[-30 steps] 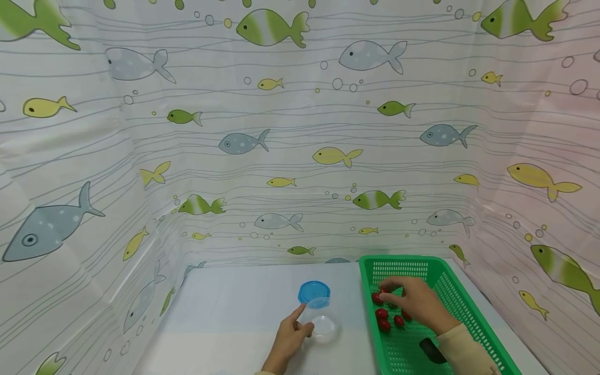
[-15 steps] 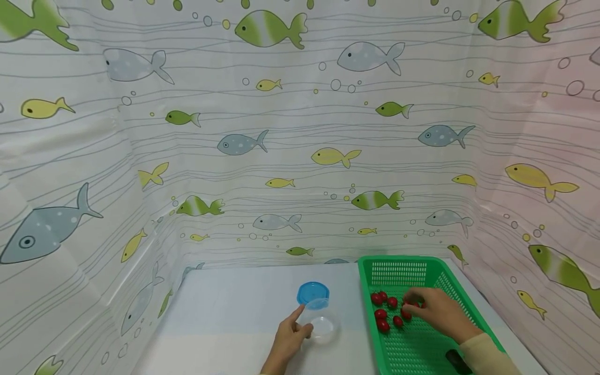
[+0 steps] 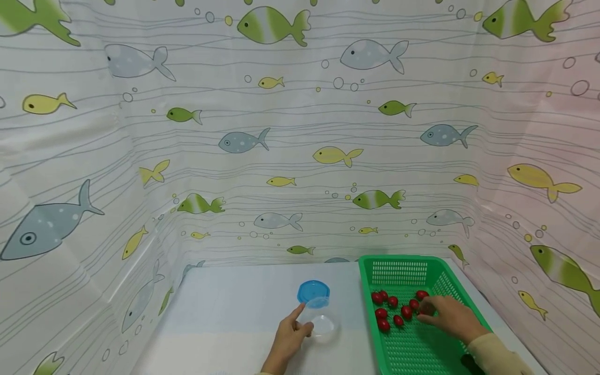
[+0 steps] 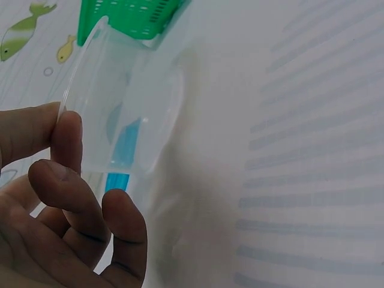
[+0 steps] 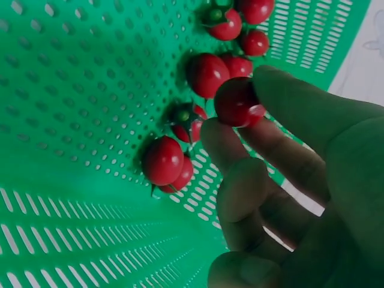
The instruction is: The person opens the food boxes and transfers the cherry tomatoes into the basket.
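Note:
My left hand (image 3: pixel 288 336) pinches the rim of a clear plastic tub (image 4: pixel 99 90) between thumb and fingers. The tub stands on the white table, its far rim overlapping a blue lid (image 3: pixel 313 290) behind it in the head view. Inside a green basket (image 3: pixel 403 351), my right hand (image 3: pixel 450 315) pinches a cherry tomato (image 5: pixel 234 102) between thumb and fingertips. Several other cherry tomatoes (image 3: pixel 392 301) lie on the basket floor to the left of that hand. Some have green stems, as the right wrist view shows.
The basket's slotted walls (image 5: pixel 78 228) rise around the tomatoes and the right hand. White sheeting printed with fish (image 3: pixel 328 114) encloses the table at the back and both sides. A dark object (image 3: pixel 470 363) shows beside the right sleeve.
My right hand has moved rightward within the basket, from the left-hand tomatoes to one on the right, which it now pinches. The left hand and the tub have stayed put.

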Demonstrator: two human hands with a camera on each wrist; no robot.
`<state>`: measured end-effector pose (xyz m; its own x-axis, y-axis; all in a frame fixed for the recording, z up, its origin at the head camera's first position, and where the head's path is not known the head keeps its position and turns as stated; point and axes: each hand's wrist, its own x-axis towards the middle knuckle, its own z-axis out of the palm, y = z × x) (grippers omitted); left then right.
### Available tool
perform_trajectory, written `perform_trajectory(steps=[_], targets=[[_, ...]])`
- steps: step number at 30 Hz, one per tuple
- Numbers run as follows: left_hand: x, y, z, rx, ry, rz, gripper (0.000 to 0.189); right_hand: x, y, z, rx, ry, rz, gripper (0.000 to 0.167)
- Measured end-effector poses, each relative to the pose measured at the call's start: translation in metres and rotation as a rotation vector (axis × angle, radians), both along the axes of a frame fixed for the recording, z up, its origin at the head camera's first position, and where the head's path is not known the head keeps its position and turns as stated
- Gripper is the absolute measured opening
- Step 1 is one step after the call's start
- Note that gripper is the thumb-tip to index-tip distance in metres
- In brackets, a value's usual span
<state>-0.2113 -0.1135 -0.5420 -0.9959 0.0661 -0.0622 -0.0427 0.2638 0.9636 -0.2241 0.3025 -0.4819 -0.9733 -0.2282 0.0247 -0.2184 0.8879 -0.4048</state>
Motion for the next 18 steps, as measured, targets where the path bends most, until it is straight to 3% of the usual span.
perform_trajectory(steps=[18], targets=[[-0.0010, 0.0000, 0.0000, 0.003, -0.006, 0.003, 0.067, -0.0032, 0.0025, 0.0005, -0.008, -0.058, -0.026, 0.013]])
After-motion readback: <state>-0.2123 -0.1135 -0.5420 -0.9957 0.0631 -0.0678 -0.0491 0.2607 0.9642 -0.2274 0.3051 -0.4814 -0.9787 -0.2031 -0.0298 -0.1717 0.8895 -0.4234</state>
